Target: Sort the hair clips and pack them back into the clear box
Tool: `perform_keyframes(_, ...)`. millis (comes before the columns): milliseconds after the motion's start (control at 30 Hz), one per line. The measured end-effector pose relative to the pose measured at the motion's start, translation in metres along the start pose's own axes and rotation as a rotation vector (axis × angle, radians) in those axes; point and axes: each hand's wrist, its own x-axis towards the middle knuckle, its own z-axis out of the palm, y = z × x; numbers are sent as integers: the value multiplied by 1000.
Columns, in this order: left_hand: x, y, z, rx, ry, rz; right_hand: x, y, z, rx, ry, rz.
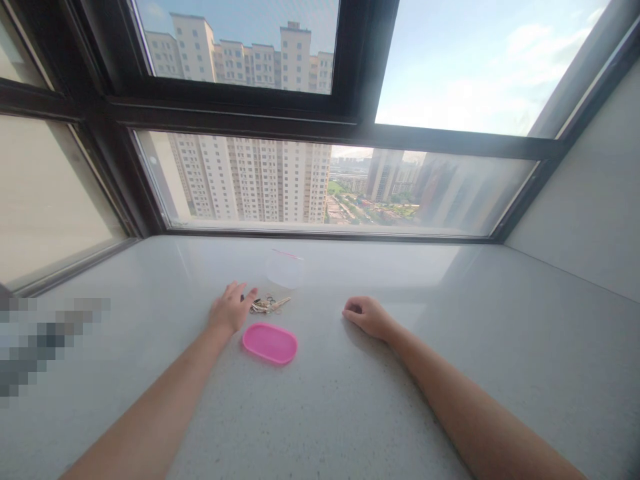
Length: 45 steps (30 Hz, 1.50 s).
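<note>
My left hand (pixel 231 309) lies flat on the pale stone sill (pixel 350 400) with its fingers spread, fingertips just left of a bunch of keys (pixel 267 305). A pink oval lid (pixel 270 343) sits just below and right of that hand. Behind the keys stands a clear plastic box (pixel 285 267). My right hand (pixel 364 315) rests on the sill to the right, fingers curled under in a loose fist, with nothing visible in it.
A large dark-framed window (pixel 320 127) rises behind the sill, showing tall apartment blocks. A grey wall (pixel 590 200) closes off the right side. A blurred-out patch (pixel 45 340) sits at the left edge.
</note>
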Motion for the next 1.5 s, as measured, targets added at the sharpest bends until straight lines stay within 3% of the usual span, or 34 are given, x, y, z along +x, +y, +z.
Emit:
perform_keyframes(133, -14, 18, 16, 29, -145, 198, 2, -1, 1, -2, 0, -4)
perform_keyframes(267, -25, 33, 19, 54, -204, 311, 5, 0, 2, 1, 6, -9)
perform_keyframes(567, -26, 40, 19, 3, -221, 485, 8, 1, 7, 41, 57, -2)
perform_keyframes(733, -27, 46, 21, -79, -161, 557, 22, 0, 13, 119, 192, 73)
perform_keyframes(867, -24, 46, 21, -162, -117, 606, 44, -3, 24, 202, 295, 158)
perform_keyframes(1000, -17, 41, 20, -230, -80, 612, 77, -19, 49, 321, 362, 224)
perform_keyframes(1133, -15, 39, 22, -245, -56, 568, 112, -50, 82, 392, 379, 212)
perform_keyframes(1267, -18, 42, 20, -256, -113, 592, 134, -75, 104, 409, 376, 153)
perform_keyframes(1367, -20, 43, 16, -285, -145, 612, 137, -77, 107, 416, 360, 126)
perform_keyframes(1500, -23, 43, 13, -317, -161, 625, 125, -59, 94, 442, 380, 120)
